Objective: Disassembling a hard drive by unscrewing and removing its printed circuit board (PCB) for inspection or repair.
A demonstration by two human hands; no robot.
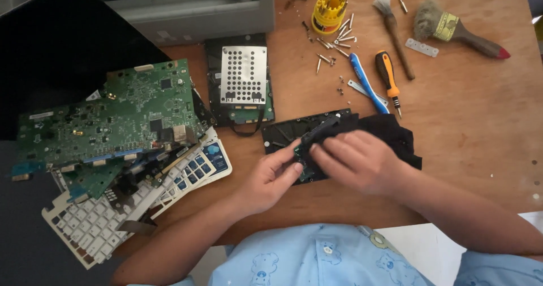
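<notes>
Nearest the camera: light blue shirt (317,260) with little bear prints, both forearms coming up onto the wooden table (481,128).

Left hand (270,178) pinched the near edge of a dark board (283,133), thumb and fingertips closed on it. Right hand (356,160) lay flat-ish over the same board, fingers curled down and pressing a black cloth (390,133) onto it. So both were closed, left on the board, right on the cloth. Board sat mid-table, just ahead of the shirt, tilted a bit. Looked black with a greenish patch by the left thumb and a raised dark strip running diagonally across the top. Right half hidden under hand and cloth, so couldn't tell much more.

Off to the left: messy pile with a white keypad frame (96,224) with blue keys at the bottom, a big green circuit board (113,116) stacked on top, all resting against a black case (62,43).

Further out, just past the board: a drive (240,79) in a perforated metal caddy. To the right of that, a blue pry tool (365,79) and an orange screwdriver (387,77) side by side, loose screws (334,46) scattered near them.

Far edge: grey printer (192,6), yellow bit holder (330,9), and two brushes, a thin one (393,29) and a fat one (452,29) with a red-tipped handle.
</notes>
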